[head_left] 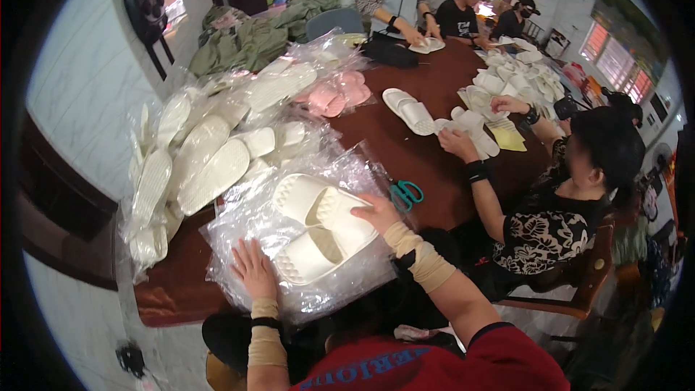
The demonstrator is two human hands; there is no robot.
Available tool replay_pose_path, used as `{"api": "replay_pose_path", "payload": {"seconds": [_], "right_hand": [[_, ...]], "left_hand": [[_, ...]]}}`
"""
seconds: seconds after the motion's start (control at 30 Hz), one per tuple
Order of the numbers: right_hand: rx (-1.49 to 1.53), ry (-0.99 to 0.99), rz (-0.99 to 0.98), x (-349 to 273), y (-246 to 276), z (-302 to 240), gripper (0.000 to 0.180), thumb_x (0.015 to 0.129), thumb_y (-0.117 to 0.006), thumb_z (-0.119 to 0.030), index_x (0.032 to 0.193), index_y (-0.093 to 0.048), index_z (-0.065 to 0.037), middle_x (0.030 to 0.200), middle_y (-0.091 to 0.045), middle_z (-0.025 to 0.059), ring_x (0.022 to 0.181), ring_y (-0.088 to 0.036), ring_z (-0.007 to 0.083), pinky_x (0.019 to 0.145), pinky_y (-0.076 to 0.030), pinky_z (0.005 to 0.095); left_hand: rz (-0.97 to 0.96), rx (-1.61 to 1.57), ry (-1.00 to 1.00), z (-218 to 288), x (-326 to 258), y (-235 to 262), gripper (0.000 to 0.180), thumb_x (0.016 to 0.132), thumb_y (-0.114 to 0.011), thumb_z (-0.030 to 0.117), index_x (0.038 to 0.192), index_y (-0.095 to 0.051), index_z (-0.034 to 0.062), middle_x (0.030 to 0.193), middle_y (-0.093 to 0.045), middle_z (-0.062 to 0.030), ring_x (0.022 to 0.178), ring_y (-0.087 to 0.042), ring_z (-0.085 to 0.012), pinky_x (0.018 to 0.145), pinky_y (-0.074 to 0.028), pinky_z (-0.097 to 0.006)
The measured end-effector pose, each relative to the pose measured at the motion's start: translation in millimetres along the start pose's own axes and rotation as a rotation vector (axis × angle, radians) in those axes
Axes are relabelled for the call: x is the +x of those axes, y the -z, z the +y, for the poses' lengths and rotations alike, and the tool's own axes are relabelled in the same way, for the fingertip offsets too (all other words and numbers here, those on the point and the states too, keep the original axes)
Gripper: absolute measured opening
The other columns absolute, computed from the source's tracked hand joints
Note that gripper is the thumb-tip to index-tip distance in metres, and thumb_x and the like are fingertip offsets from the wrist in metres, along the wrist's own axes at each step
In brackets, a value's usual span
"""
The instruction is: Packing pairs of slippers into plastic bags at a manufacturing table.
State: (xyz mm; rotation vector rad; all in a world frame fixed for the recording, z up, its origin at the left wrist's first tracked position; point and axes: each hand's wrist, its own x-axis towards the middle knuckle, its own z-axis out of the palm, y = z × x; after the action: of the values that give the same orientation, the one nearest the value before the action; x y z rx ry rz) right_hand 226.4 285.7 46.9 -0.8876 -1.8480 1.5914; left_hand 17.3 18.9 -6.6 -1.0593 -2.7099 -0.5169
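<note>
Brown table (441, 181), white slippers (349, 230) in right grip (380, 216), left grip (255, 269) beside

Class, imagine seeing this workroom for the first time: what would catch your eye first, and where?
Probably the large heap of bagged white slippers filling the left of the brown table, with bagged pink slippers standing out at the heap's right edge. The right hand touches the nearest white slippers, on clear plastic bags, the left hand spread beside them.

Our pair of cream-white, textured-strap slide slippers (310, 252)
We see them touching, atop clear, crinkled plastic bags (315, 301), near left.
</note>
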Motion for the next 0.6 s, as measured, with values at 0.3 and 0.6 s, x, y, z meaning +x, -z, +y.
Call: {"api": "replay_pose_path", "payload": {"seconds": [0.3,0.6], "right_hand": [[-0.096,0.166,0.553,114,182,-22,0.037,0.08,-0.075,-0.018,0.109,-0.062,0.001,0.095,-0.065,0.0047,0.083,-0.06,0.0103,0.073,-0.05,0.0269],[-0.713,0.762,0.338,171,15,-112,0.021,0.081,-0.066,-0.014,0.101,-0.063,-0.008,0.112,-0.059,0.0141,0.11,-0.052,0.0341,0.096,-0.04,0.0409]], "left_hand": [[0.045,0.055,0.02,17,8,14,0.053,0.094,-0.049,0.02,0.145,-0.038,0.0177,0.156,-0.024,-0.0107,0.146,-0.016,-0.0337,0.115,-0.007,-0.055],[-0.013,0.015,0.031,9,10,26,0.051,0.094,-0.048,0.021,0.144,-0.039,0.0157,0.156,-0.025,-0.0127,0.145,-0.016,-0.0363,0.114,-0.009,-0.059]]}}
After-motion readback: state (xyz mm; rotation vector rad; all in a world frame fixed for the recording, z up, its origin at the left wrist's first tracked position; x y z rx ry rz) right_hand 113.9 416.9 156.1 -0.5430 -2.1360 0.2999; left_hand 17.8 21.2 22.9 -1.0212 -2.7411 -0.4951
